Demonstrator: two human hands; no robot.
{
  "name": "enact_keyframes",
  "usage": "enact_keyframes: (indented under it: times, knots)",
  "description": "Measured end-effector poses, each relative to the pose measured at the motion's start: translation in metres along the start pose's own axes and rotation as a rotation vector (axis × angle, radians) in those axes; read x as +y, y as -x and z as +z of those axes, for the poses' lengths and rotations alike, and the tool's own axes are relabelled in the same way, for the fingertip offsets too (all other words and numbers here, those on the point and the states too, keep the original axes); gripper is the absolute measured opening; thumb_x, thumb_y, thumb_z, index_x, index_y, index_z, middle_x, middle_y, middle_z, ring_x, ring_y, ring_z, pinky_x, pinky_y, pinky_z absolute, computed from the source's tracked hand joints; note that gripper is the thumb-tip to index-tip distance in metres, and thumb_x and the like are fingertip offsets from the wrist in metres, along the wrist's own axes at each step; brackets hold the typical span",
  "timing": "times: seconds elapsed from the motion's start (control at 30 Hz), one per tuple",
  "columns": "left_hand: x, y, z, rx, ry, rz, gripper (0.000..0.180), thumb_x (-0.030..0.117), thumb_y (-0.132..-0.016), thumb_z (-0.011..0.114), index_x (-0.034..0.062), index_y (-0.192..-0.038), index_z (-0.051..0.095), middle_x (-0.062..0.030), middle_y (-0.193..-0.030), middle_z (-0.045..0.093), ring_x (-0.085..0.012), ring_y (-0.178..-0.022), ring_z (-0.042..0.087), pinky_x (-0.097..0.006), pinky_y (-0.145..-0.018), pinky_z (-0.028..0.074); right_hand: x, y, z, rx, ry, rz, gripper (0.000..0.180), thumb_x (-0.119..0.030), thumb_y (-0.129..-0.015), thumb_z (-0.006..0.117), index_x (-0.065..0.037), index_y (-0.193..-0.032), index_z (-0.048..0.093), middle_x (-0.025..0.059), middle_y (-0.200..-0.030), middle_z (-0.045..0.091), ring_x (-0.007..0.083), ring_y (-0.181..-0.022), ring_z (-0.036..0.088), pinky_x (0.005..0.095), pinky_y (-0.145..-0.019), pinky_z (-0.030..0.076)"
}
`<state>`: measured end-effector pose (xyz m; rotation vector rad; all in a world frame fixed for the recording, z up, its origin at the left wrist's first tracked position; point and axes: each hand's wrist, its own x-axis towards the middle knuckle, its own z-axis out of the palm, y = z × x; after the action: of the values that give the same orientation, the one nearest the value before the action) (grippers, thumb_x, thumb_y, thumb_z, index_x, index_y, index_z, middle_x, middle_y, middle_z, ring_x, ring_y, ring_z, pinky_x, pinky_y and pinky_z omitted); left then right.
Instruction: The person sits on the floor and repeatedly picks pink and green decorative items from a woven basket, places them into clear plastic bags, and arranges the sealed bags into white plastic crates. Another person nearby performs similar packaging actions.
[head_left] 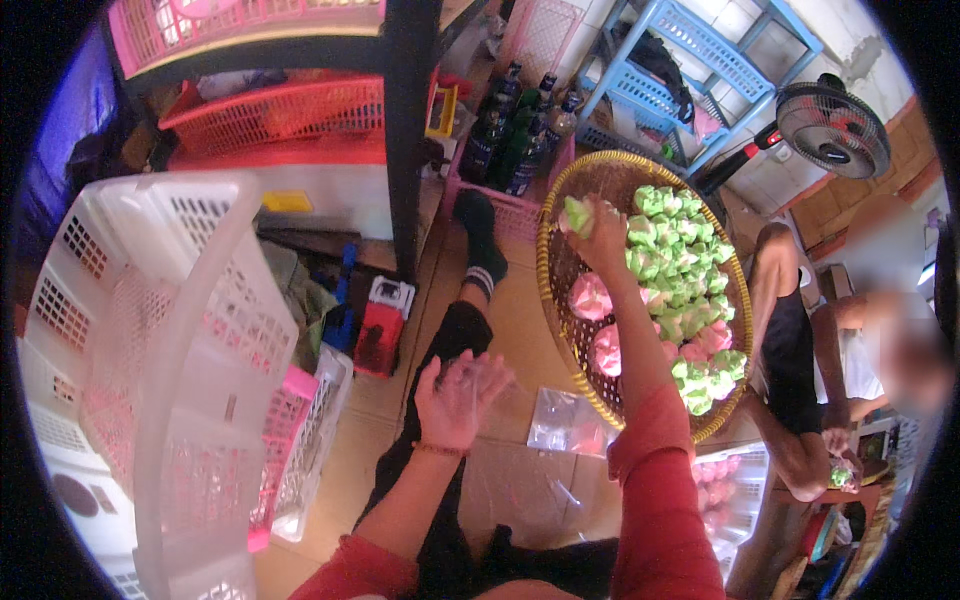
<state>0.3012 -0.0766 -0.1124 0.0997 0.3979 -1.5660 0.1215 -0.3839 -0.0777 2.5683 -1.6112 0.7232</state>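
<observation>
A round woven bamboo tray with a yellow rim leans at the right, holding many green-and-white steamed cakes with split tops and a few pink steamed cakes. Over its far left part, my right hand has its fingers closed around one green steamed cake. My left hand is palm up above my leg, its fingers curved around a thin clear plastic bag. A stack of clear plastic bags lies on the floor between my left hand and the tray.
White plastic baskets stand at the left beside a red toy truck. A pink crate of bottles, a blue rack and a fan are at the back. Another person sits at the right, hands around a small cake.
</observation>
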Motion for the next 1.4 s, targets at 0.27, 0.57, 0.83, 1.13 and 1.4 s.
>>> enact_keyframes:
  times: [0.27,0.57,0.83,1.13,1.4]
  knots:
    - [-0.015,0.012,-0.004,0.111,0.049,0.035,0.045,0.035,-0.085,0.064,-0.0057,-0.102,0.055,-0.0264,-0.116,0.055,-0.0447,-0.119,0.047,-0.060,-0.107,0.034,-0.104,0.195,-0.163,-0.042,-0.869,0.374,0.079,-0.019,-0.076,0.077,-0.002,-0.140,0.035,0.0127,-0.128,0.052,0.0223,-0.119,0.049,0.0339,-0.102,0.039]
    - [-0.093,0.070,0.028,-0.003,-0.164,-0.092,0.034,0.035,-0.086,0.061,0.0014,-0.090,0.060,-0.0121,-0.093,0.063,-0.0347,-0.102,0.057,-0.060,-0.101,0.040,-0.186,0.345,-0.269,0.032,-0.472,0.447,0.079,-0.020,-0.071,0.080,0.000,-0.134,0.037,0.0212,-0.124,0.049,0.0334,-0.113,0.052,0.0408,-0.093,0.046]
    - [-0.138,0.115,0.048,-0.017,-0.302,-0.169,0.037,0.036,-0.088,0.058,-0.0003,-0.090,0.064,-0.0155,-0.105,0.065,-0.0357,-0.110,0.057,-0.060,-0.107,0.033,-0.206,0.397,-0.318,0.276,-0.086,0.346,0.080,-0.016,-0.062,0.083,-0.002,-0.130,0.043,0.0190,-0.118,0.049,0.0390,-0.108,0.048,0.0477,-0.093,0.041]
    - [-0.154,0.141,0.043,-0.116,-0.529,-0.117,0.029,0.033,-0.091,0.054,0.0050,-0.098,0.061,-0.0051,-0.100,0.064,-0.0285,-0.108,0.056,-0.058,-0.099,0.041,-0.212,0.426,-0.322,0.253,-0.218,0.440,0.084,-0.015,-0.064,0.086,-0.002,-0.133,0.041,0.0196,-0.125,0.047,0.0360,-0.111,0.049,0.0450,-0.095,0.042]
    - [-0.131,0.142,0.026,-0.091,-0.523,-0.199,0.024,0.031,-0.090,0.057,0.0085,-0.100,0.057,-0.0067,-0.104,0.059,-0.0296,-0.103,0.055,-0.059,-0.094,0.044,-0.201,0.446,-0.304,0.226,-0.949,0.531,0.084,-0.014,-0.073,0.083,0.000,-0.139,0.033,0.0167,-0.127,0.049,0.0249,-0.118,0.049,0.0373,-0.102,0.040]
